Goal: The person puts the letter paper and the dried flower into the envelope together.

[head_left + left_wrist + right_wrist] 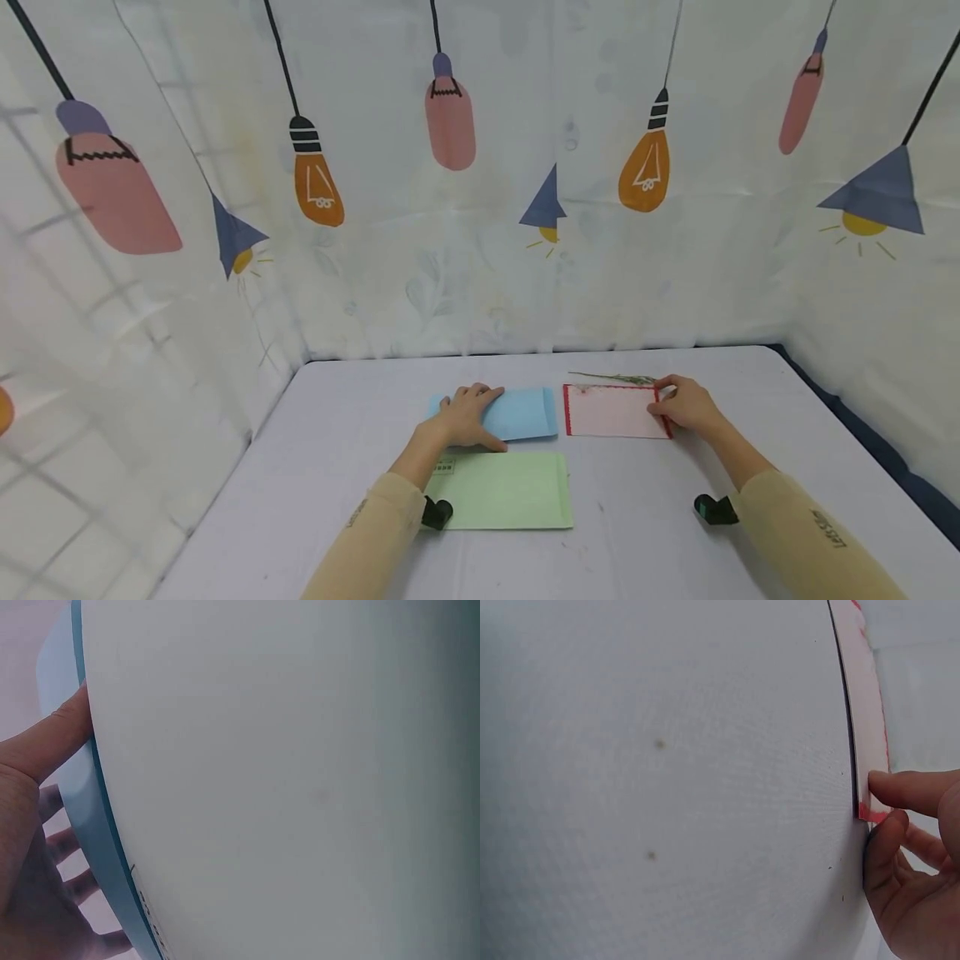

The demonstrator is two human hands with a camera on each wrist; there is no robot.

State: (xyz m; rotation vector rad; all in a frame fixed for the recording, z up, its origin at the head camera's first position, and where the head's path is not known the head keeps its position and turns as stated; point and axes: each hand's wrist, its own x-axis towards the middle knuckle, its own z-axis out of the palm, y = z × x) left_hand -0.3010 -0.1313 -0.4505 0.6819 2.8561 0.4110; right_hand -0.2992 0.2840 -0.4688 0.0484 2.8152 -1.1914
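Note:
In the head view, a light blue envelope [528, 414] lies flat on the white table. My left hand [467, 417] is spread over its left part, the thumb pointing along the near edge. The left wrist view shows the thumb [64, 727] at that edge and the other fingers apart along the blue paper. To the right lies a pale pink card [607, 412] with red edges on its left, top and right sides. My right hand [686, 407] pinches its right edge between thumb and index finger; the right wrist view shows the red-edged corner [871, 812] near the fingertips.
A light green envelope [510, 496] lies nearer, below the blue one, with a printed box at its top left. A thin dried sprig [615, 377] lies just behind the pink card. The white table [637, 517] meets patterned cloth walls at the back and sides.

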